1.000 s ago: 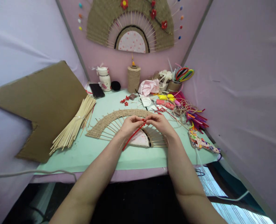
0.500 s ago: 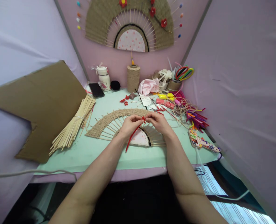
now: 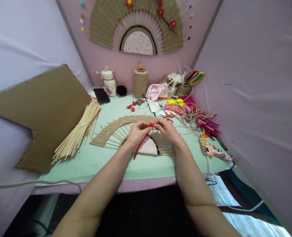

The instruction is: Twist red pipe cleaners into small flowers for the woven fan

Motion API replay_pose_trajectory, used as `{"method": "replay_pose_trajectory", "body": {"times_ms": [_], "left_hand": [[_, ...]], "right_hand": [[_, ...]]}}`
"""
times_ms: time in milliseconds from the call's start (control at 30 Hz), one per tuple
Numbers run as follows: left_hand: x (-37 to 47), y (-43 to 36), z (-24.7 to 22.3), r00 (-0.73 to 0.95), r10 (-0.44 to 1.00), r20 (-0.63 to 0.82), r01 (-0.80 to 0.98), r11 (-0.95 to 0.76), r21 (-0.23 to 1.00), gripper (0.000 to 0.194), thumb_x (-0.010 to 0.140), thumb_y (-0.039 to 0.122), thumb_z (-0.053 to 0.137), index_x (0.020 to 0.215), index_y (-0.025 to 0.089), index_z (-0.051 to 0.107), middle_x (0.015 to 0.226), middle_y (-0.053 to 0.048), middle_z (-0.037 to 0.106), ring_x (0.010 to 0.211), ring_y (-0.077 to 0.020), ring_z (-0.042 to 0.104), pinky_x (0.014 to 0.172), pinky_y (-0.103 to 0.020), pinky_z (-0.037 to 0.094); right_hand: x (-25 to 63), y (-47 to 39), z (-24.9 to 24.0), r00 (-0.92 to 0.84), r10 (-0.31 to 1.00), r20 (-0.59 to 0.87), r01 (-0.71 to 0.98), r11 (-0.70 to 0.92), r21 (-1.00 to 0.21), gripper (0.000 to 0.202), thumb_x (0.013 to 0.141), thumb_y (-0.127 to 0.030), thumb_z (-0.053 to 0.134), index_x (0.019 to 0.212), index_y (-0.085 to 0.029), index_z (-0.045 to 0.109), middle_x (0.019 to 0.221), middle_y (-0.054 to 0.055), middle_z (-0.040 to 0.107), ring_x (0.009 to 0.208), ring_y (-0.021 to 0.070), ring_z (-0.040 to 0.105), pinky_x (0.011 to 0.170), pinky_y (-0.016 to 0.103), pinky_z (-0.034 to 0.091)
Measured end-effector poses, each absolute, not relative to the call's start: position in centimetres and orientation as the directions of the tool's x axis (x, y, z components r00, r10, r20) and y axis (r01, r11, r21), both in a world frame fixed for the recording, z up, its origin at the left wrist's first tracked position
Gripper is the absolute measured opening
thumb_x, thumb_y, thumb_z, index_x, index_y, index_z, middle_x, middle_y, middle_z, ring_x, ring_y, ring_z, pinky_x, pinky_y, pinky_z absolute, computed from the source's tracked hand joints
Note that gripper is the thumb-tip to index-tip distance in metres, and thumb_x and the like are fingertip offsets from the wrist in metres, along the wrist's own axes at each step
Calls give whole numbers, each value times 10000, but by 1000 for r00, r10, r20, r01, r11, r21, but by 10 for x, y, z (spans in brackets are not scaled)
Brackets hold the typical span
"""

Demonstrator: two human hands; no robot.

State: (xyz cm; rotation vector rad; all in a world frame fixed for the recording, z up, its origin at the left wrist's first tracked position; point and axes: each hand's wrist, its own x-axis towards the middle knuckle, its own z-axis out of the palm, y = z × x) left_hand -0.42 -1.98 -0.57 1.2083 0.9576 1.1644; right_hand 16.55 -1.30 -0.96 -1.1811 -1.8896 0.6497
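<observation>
A red pipe cleaner (image 3: 141,147) is pinched between my two hands, its upper end bent into small loops and its tail hanging down to the left. My left hand (image 3: 139,131) is closed on the looped part from the left. From the right, the fingertips of my right hand (image 3: 166,128) close on the same loops. Beneath both hands lies a woven twine fan (image 3: 111,129) with thin stick ribs and a white, pink-dotted half-circle (image 3: 148,145) at its base. Beyond the fan are several small red flowers (image 3: 131,106).
A bundle of thin sticks (image 3: 78,131) and brown cardboard (image 3: 49,98) are at left. A twine spool (image 3: 140,84), bottle (image 3: 109,84) and phone (image 3: 102,95) stand or lie behind. At right are coloured pipe cleaners (image 3: 209,126) and a patterned glue gun (image 3: 214,150).
The red loops between my fingertips show a little more widely now. The pipe cleaner's tail has shifted slightly; both hands stay in nearly the same place.
</observation>
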Motion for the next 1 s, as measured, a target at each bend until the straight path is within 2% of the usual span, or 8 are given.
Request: {"method": "replay_pose_trajectory", "body": {"times_ms": [67, 233, 400, 700, 1000], "left_hand": [[-4, -19, -6, 173, 984, 48, -154, -21, 988, 238, 593, 271, 776, 739, 140, 641, 727, -16, 681, 679, -125, 598, 690, -262, 451], [-6, -18, -7, 216, 975, -42, -271, 101, 957, 253, 570, 258, 798, 744, 141, 656, 721, -7, 674, 654, -105, 586, 685, -251, 443], [-7, -18, -7, 281, 955, -99, -335, 194, 922, 262, 531, 230, 820, 716, 143, 656, 712, 0, 670, 647, -93, 579, 686, -241, 436], [-7, -18, -5, 261, 964, -44, -225, 105, 969, 293, 530, 260, 817, 734, 135, 647, 712, -15, 679, 644, -110, 585, 671, -250, 437], [-4, -17, -12, 201, 976, 86, -160, -54, 986, 219, 604, 254, 763, 753, 150, 641, 741, -17, 670, 690, -127, 588, 699, -261, 445]], "right_hand": [[165, -13, -9, -259, 896, 361, 492, 444, -749, 170, 865, -326, 535, 778, -192, 592, 753, 16, 598, 738, 159, 530, 700, 285, 400], [166, -15, -7, -256, 868, 425, 370, 494, -787, 137, 851, -301, 572, 939, -204, 614, 903, 38, 621, 832, 169, 571, 761, 301, 439], [167, -16, -4, -291, 842, 453, 332, 534, -778, 116, 851, -303, 579, 855, -205, 640, 840, 35, 615, 804, 170, 570, 750, 304, 437], [167, -18, -4, -305, 873, 381, 374, 478, -795, 169, 867, -346, 538, 843, -193, 606, 801, 30, 599, 773, 162, 536, 697, 281, 412], [164, -18, -4, -258, 913, 317, 389, 398, -830, 204, 854, -369, 520, 768, -187, 550, 729, -7, 537, 679, 126, 468, 614, 248, 371]]}}
